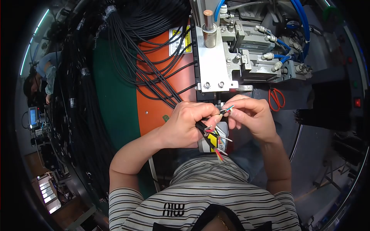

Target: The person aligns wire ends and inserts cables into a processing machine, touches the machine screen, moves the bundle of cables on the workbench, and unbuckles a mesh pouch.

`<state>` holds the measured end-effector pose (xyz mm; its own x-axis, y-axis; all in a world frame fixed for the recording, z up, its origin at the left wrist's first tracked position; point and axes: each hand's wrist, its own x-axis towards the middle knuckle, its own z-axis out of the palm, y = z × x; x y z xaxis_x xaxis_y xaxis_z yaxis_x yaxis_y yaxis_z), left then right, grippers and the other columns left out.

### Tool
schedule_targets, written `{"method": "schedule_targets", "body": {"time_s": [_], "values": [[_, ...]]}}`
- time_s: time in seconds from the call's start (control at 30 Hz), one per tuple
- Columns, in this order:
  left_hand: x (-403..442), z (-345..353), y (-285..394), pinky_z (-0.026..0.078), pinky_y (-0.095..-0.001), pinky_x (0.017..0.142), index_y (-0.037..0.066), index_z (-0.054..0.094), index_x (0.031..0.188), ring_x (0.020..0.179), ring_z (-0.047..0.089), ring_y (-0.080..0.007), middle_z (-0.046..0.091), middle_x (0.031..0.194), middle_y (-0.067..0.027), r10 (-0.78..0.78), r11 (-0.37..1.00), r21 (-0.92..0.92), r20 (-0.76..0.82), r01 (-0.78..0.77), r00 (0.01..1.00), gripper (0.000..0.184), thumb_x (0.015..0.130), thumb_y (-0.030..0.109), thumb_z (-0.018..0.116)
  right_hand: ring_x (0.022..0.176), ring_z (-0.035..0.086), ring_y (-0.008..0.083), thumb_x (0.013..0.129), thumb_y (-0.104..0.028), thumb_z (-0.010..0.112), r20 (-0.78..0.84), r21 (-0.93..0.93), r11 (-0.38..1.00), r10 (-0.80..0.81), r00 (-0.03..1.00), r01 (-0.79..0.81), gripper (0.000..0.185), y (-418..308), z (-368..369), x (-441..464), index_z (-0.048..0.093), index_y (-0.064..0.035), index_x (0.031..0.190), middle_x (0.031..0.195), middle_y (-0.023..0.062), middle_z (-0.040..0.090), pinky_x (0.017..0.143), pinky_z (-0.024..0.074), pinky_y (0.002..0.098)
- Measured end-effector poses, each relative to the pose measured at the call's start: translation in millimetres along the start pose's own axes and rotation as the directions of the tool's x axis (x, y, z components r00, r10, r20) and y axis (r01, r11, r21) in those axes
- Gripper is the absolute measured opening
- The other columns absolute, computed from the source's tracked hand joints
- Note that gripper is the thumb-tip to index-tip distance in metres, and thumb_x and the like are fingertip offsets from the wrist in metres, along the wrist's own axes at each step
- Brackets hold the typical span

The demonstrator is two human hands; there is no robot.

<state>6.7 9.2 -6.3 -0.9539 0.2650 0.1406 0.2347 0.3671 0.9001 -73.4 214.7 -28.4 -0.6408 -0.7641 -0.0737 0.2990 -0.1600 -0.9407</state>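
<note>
Several black cables (201, 126) are bunched in my left hand (187, 122), whose fingers are closed round them. Their stripped ends stick out below the hand, showing pink, yellow and white inner wires (218, 154). One cable end points up to the right between thumb and forefinger, with thin coloured wires (230, 108) fanning from it, one of them teal. Thumb and forefinger of my right hand (252, 116) pinch at these wires; the other fingers are curled. Just beyond both hands stands a metal machine with a pale plate (212, 63).
Black cables (154, 82) run across the orange surface (152, 119) from a large bundle at the back. Pneumatic cylinders (254, 42) with blue hoses stand at the back right. Red-handled scissors (276, 99) lie right of the machine. Another person (48, 69) is at the far left.
</note>
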Motion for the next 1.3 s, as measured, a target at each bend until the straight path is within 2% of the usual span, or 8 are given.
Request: {"method": "schedule_targets", "body": {"time_s": [0.17,0.3,0.43,0.53,0.67,0.83,0.93,1.3], "values": [[0.3,-5.3,-2.7,0.048,-0.029,0.055,0.0,0.06,0.086,0.059,0.061,-0.0165,0.064,0.072,-0.0064,-0.019,0.998,-0.06,0.053,0.022,0.998,0.009,0.092,0.007,0.06,0.067,0.062,0.0075,0.091,0.003,0.061,0.022,0.037,0.999,0.019,1.0,-0.02,0.015,0.4,-0.7,1.8,0.068,0.0044,0.104,0.094,0.0084,0.066,0.055,0.0463,0.0178],[0.8,-7.6,1.7,0.047,-0.0287,0.055,0.001,0.06,0.084,0.059,0.06,-0.0164,0.063,0.07,-0.0061,-0.09,0.996,-0.014,0.132,0.093,0.987,0.01,0.091,0.008,0.06,0.066,0.062,0.0079,0.09,0.002,0.061,0.012,-0.101,0.995,-0.016,1.0,0.017,0.014,-4.3,-0.3,1.7,0.068,0.0051,0.102,0.092,0.008,0.066,0.054,0.0467,0.0182],[-1.2,-2.5,6.8,0.046,-0.0279,0.055,0.002,0.059,0.082,0.059,0.059,-0.0162,0.061,0.069,-0.0056,-0.144,0.979,0.158,0.104,0.126,0.984,0.012,0.091,0.01,0.061,0.064,0.062,0.0083,0.09,0.003,0.062,0.039,-0.197,0.978,-0.065,0.997,0.072,0.012,-3.4,-1.0,2.8,0.068,0.0068,0.099,0.092,0.0082,0.066,0.055,0.048,0.0192],[-0.3,0.1,3.8,0.043,-0.0362,0.054,0.005,0.051,0.076,0.061,0.06,-0.0316,0.059,0.066,-0.0107,-0.129,0.991,0.031,0.037,0.128,0.991,0.014,0.067,-0.002,0.059,0.065,0.062,0.0085,0.09,0.003,0.062,0.025,-0.235,0.97,-0.064,0.998,0.069,0.011,-6.4,-0.7,2.8,0.067,0.0082,0.098,0.091,0.0082,0.065,0.057,0.0492,0.0199],[0.3,-1.6,2.8,0.043,-0.0361,0.055,0.005,0.051,0.076,0.061,0.058,-0.0317,0.058,0.066,-0.0096,-0.128,0.991,0.042,0.071,0.125,0.989,0.015,0.065,-0.004,0.057,0.065,0.062,0.0083,0.09,0.003,0.062,0.022,-0.224,0.971,-0.077,0.997,0.08,0.011,-3.9,-1.4,1.7,0.067,0.0083,0.098,0.091,0.0084,0.065,0.057,0.0492,0.0202],[0.4,-1.3,1.3,0.043,-0.0357,0.056,0.005,0.051,0.076,0.061,0.058,-0.0311,0.057,0.065,-0.0085,-0.109,0.994,0.0,0.05,0.109,0.993,0.016,0.064,-0.005,0.055,0.065,0.061,0.0082,0.09,0.003,0.061,0.033,-0.249,0.965,-0.073,0.997,0.079,0.011,-7.5,-1.7,2.7,0.067,0.0082,0.098,0.09,0.0083,0.065,0.057,0.0492,0.0201],[0.1,-5.0,0.1,0.047,-0.0283,0.058,0.002,0.059,0.083,0.063,0.06,-0.0179,0.061,0.072,-0.0065,-0.101,0.995,0.03,0.121,0.098,0.988,0.013,0.091,0.012,0.062,0.066,0.061,0.0082,0.09,0.003,0.061,0.031,-0.243,0.969,-0.036,0.999,0.043,0.011,-8.4,-2.2,2.5,0.067,0.0081,0.098,0.091,0.0083,0.065,0.057,0.0492,0.02],[1.5,-8.0,1.2,0.046,-0.0281,0.059,0.002,0.058,0.081,0.062,0.057,-0.0155,0.059,0.069,-0.0047,-0.136,0.991,0.035,0.156,0.133,0.978,0.007,0.083,0.005,0.063,0.066,0.061,0.007,0.09,0.001,0.062,0.04,-0.162,0.987,0.027,0.999,-0.02,0.012,-11.2,-2.6,3.7,0.068,0.0068,0.098,0.091,0.0066,0.065,0.057,0.0477,0.0193]]}}
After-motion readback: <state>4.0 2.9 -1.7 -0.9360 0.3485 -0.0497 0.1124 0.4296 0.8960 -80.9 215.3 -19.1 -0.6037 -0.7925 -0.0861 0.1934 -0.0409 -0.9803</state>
